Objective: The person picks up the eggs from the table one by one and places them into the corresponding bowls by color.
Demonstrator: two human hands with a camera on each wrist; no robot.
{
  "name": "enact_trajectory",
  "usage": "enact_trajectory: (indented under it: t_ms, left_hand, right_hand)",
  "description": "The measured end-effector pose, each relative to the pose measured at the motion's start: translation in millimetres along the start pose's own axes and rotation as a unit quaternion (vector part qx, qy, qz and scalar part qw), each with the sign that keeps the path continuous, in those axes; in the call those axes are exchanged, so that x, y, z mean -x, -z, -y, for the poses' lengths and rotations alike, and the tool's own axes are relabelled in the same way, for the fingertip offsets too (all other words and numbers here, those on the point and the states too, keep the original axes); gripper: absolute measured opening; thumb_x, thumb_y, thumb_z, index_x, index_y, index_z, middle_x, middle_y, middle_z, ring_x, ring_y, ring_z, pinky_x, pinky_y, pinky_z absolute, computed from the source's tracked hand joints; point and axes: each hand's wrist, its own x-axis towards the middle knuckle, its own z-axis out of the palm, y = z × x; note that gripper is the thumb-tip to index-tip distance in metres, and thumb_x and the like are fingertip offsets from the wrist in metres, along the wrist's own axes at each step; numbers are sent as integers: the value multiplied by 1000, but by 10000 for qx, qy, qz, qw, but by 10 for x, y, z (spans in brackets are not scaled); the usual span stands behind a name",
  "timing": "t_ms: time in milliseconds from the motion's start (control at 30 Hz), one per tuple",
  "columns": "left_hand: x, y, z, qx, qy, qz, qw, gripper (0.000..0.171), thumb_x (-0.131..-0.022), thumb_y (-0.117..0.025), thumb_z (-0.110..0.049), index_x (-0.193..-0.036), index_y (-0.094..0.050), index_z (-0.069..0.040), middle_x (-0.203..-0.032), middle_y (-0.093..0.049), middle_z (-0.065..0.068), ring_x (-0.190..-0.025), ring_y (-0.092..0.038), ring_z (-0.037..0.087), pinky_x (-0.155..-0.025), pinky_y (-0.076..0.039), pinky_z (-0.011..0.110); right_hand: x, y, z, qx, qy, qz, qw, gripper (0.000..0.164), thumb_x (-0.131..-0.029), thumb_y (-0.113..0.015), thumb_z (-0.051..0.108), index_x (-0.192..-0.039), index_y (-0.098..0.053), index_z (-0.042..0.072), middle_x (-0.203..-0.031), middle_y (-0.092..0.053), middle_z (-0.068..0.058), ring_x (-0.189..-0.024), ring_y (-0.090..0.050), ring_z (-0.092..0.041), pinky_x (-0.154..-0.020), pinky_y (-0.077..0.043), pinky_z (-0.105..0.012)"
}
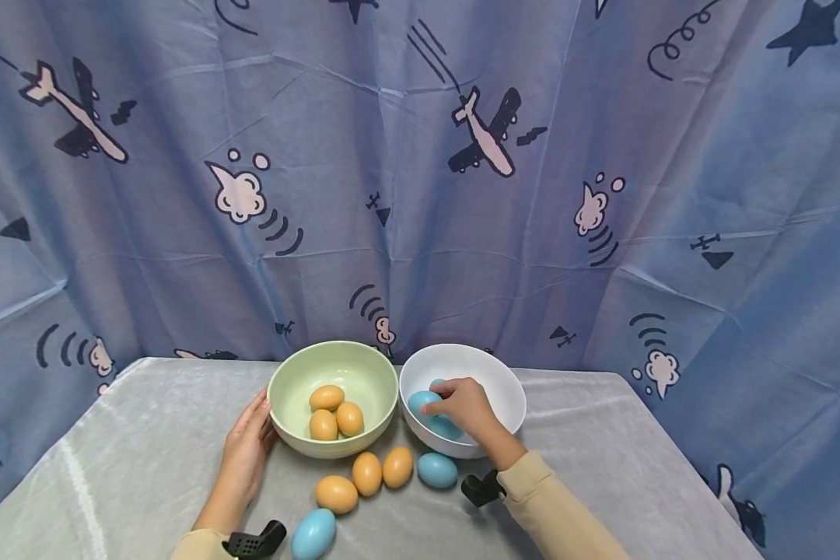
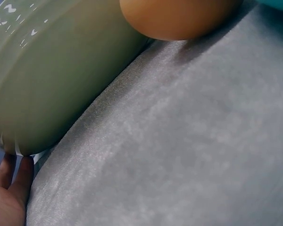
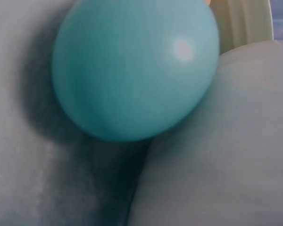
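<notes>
My left hand rests against the left side of the light green bowl, its fingertips at the bowl's outer wall in the left wrist view. Three orange eggs lie inside that bowl. Over the white bowl, my right hand reaches in and pinches a blue egg between thumb and fingers. Other blue eggs lie lower in the bowl, partly hidden by this hand. The right wrist view is filled by a blue egg on the table beside the white bowl.
In front of the bowls, three orange eggs lie in a slanting row on the grey cloth. One blue egg sits at the row's right end, another blue egg nearer the front. A patterned curtain hangs behind the table.
</notes>
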Motion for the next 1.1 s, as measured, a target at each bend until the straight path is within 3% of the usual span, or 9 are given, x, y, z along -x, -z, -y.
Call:
enact_trajectory:
  t_ms: [167,533,733,867,1000,1100]
  left_hand:
    - [-1,-3,-1,29,1,-2,10000,63,-107,-39,-43,-160,-19,-15,-167,-19,3,-154,-21,21,-127,-21,41]
    - [-6,-3,3,13,8,-26,10000,64,-107,-40,-44,-160,-19,-15,-167,-19,3,-154,-21,21,-127,-22,41]
    - [-12,5,9,-15,-6,-28,10000,65,-106,-40,-45,-160,-19,-15,-167,-19,2,-154,-21,21,-127,-21,41]
    - [-22,8,7,-24,13,-8,10000,67,-106,-40,-47,-160,-17,-16,-167,-18,2,-154,-20,22,-127,-21,42]
    - [-29,1,4,30,43,-30,10000,67,-105,-42,-46,-160,-18,-16,-167,-18,2,-154,-21,21,-127,-21,40]
    - [-25,1,5,53,71,-68,9999,67,-105,-42,-46,-160,-19,-16,-167,-19,1,-154,-22,20,-127,-22,39]
  right_hand:
    - [-5,-16,-4,205,-35,108,9997,43,-69,-90,20,-107,-77,3,-104,-77,-12,-102,-70,-26,-90,-57,-41]
    - [-4,0,-7,-28,-152,-92,9998,43,-69,-90,18,-107,-77,2,-103,-77,-12,-101,-71,-27,-91,-57,-40]
    - [40,13,51,-604,36,-764,9952,33,-76,-85,14,-105,-76,1,-99,-78,-12,-97,-73,-26,-89,-59,-39]
    - [194,0,138,-1396,390,-1130,9830,28,-80,-81,11,-106,-76,0,-104,-77,-14,-104,-72,-28,-91,-59,-33]
    - [456,-59,201,-2071,732,-1072,9697,32,-78,-83,5,-108,-75,-1,-113,-74,-16,-113,-68,-30,-93,-58,-26]
    - [625,-101,227,-2287,838,-896,9657,38,-75,-85,3,-111,-74,1,-118,-72,-16,-117,-66,-24,-96,-56,-25]
